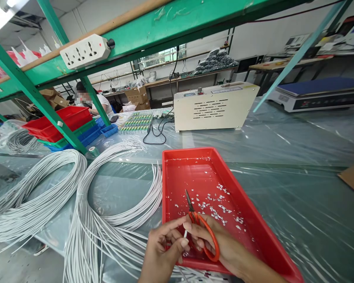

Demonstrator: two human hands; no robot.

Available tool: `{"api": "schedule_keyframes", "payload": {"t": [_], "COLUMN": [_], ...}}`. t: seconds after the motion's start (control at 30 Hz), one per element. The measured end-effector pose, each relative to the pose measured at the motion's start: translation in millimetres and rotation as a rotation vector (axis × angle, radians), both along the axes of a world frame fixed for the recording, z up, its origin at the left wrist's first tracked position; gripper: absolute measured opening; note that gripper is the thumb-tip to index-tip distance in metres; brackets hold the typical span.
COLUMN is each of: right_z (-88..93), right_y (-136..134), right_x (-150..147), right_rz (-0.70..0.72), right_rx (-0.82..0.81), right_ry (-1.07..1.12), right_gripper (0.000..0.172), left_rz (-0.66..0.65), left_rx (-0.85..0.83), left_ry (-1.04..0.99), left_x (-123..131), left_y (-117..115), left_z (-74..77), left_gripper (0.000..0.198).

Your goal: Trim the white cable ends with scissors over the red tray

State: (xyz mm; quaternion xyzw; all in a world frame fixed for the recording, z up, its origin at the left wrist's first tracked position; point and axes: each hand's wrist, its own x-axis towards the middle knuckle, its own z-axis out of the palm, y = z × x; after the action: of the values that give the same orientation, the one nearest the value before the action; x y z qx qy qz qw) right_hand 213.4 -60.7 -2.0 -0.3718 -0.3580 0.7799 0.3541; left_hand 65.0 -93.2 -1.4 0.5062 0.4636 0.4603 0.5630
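Over the near end of a red tray (238, 177), my left hand (165, 247) pinches the tip of a white cable (185, 233) between thumb and fingers. My right hand (215, 236) has orange-handled scissors (189, 200) hooked on its fingers, blades pointing up and away over the tray. The right thumb and index finger meet at the same cable tip, close against the left fingers. Small white and silvery scraps (216, 212) are scattered on the tray floor. Left of the tray, a large loose bundle of white cables (88, 212) fans toward the table's front edge.
Another coil of white cables (47, 188) lies far left. Behind stand a cream metal machine (212, 108), green circuit boards (135, 122), stacked red bins (61, 122) and a blue-topped scale (318, 92). A green frame with a power strip (85, 52) crosses above. A person (102, 103) sits back left.
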Motion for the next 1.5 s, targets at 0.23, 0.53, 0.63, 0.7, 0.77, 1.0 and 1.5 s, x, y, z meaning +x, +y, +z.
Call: {"api": "schedule_keyframes", "payload": {"t": [0.23,0.53,0.63,0.7,0.77,1.0,1.5], "right_z": [-6.1,0.9,5.7,7.6,8.6,4.5,-0.9], "right_y": [4,1,3,4,6,12,5], "right_x": [-2,6,11,15,19,26,19], "right_rz": [-0.082,-0.17,-0.151,-0.144,-0.152,-0.155,-0.135], "right_rx": [0.204,0.618,0.693,0.796,0.943,1.278,1.317], "right_ry": [-0.138,-0.536,-0.615,-0.696,-0.782,-1.007,-1.161], "right_gripper": [0.031,0.02,0.021,0.02,0.016,0.012,0.019], "left_rz": [-0.001,0.089,0.09,0.093,0.09,0.153,0.205], "left_rx": [0.027,0.052,0.095,0.086,0.038,-0.073,-0.128], "left_ry": [0.033,0.0,0.021,0.01,-0.024,-0.155,-0.322], "left_x": [-1,-1,-1,-2,-3,-5,1], "left_y": [3,-2,-3,-2,-1,3,6], "left_z": [1.7,-5.3,-5.6,-4.5,-3.5,-4.8,1.1], "left_gripper": [0.036,0.036,0.024,0.021,0.023,0.025,0.018]}}
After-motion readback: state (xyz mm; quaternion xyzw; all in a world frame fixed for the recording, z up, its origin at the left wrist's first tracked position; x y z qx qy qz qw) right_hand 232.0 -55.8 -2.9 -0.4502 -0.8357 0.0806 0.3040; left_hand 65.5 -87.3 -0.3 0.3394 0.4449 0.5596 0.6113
